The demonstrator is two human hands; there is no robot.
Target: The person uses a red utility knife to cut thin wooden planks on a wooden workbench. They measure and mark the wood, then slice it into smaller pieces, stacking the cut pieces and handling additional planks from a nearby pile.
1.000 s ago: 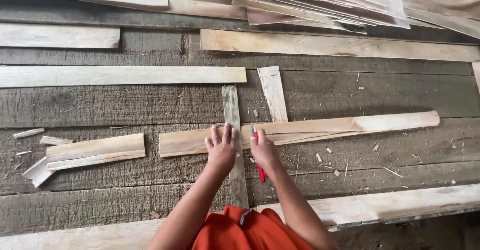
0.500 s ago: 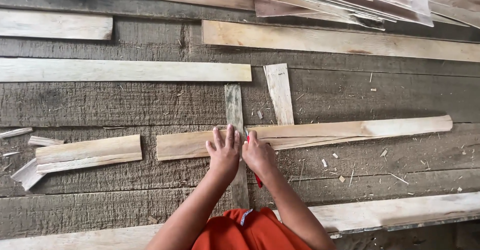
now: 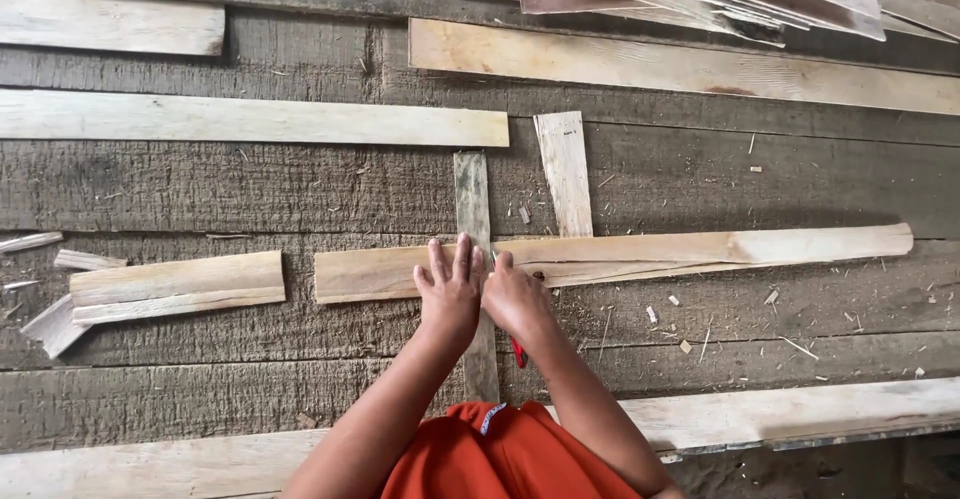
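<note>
Here, left hand (image 3: 452,289) spread flat on long pale slat (image 3: 610,257), right hand (image 3: 515,297) gripping mostly hidden red tool (image 3: 518,351).

1. The long pale strip (image 3: 620,256) is showing raw, splintery wood (matt, unfinished).
2. The grey floor planks (image 3: 250,189) are looking weathered, rough-grained.
3. The red tool handle (image 3: 518,351) is appearing smooth, possibly plastic.
</note>
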